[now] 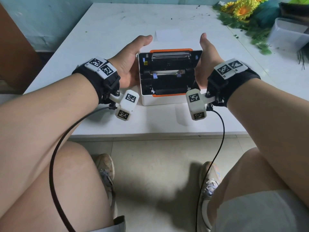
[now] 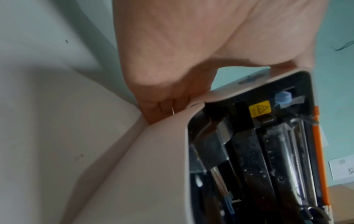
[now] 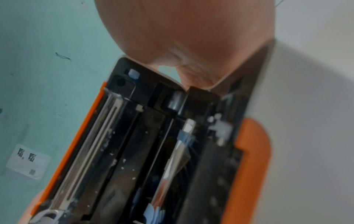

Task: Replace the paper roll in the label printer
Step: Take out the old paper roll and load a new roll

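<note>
White table (image 1: 100, 39) against a teal wall carries the printer (image 1: 168, 97) near its front edge, and we hold it between both hands. Our left hand (image 1: 130, 64) clasps the left side and our right hand (image 1: 203, 64) the right, fingers hidden behind the lid (image 1: 170, 55), thumbs straight and free. That lid stands raised, bay (image 1: 167, 81) exposed; we see no roll inside, though a white sheet (image 1: 168, 35) lies just beyond. We judge the risks plain: letting go could drop the lid onto fingers at the hinge, and an uneven pull could slide the printer toward the near edge
</note>
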`<state>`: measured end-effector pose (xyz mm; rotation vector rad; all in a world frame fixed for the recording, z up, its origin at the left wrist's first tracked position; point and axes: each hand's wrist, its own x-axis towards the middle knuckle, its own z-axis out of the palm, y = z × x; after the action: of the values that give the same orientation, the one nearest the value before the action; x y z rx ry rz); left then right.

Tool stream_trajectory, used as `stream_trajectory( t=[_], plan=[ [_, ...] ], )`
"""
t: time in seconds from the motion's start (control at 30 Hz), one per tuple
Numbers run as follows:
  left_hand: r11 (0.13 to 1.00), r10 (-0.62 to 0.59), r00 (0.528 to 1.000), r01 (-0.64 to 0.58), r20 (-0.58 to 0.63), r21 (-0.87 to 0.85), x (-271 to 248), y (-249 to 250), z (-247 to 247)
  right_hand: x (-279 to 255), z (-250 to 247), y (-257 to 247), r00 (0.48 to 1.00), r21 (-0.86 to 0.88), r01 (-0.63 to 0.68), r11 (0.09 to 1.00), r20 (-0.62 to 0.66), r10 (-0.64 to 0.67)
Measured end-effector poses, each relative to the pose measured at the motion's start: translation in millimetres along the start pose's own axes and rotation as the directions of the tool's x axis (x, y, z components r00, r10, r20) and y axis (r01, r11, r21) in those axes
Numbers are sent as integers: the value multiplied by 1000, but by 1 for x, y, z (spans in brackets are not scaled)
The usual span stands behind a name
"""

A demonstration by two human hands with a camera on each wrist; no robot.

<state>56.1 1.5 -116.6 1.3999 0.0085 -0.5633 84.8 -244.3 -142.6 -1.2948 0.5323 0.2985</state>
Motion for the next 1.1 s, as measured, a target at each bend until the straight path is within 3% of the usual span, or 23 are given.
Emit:
stream_trajectory(
  t=[0.2,0.3,0.4,0.7,0.9,1.03,1.1],
  plan=[
    [1000,-8,1000,8,2,24,0,1,-2,-20,12,0,1000,-11,8,1000,-25,-8],
    [1000,-8,1000,8,-3,23,0,1,-4,-13,9,0,999,-11,-30,999,27,30],
    [999,-11,1000,11,-4,31,1,2,-3,-7,7,-2,999,-42,-50,998,-23,50],
    [999,-36,999,36,27,4,-2,2,-6,21,-9,-3,1000,-48,8,999,-1,-8],
    [998,-57,998,57,28,-2,-2,2,-7,-38,19,0,993,-62,41,997,-108,-47],
    [995,-97,994,97,58,-2,-2,2,-10,-34,18,-1,999,-8,5,1000,-45,-5],
    [993,-115,990,116,81,-1,-2,2,-9,0,1,-4,1000,-5,-23,1000,10,23]
  ],
)
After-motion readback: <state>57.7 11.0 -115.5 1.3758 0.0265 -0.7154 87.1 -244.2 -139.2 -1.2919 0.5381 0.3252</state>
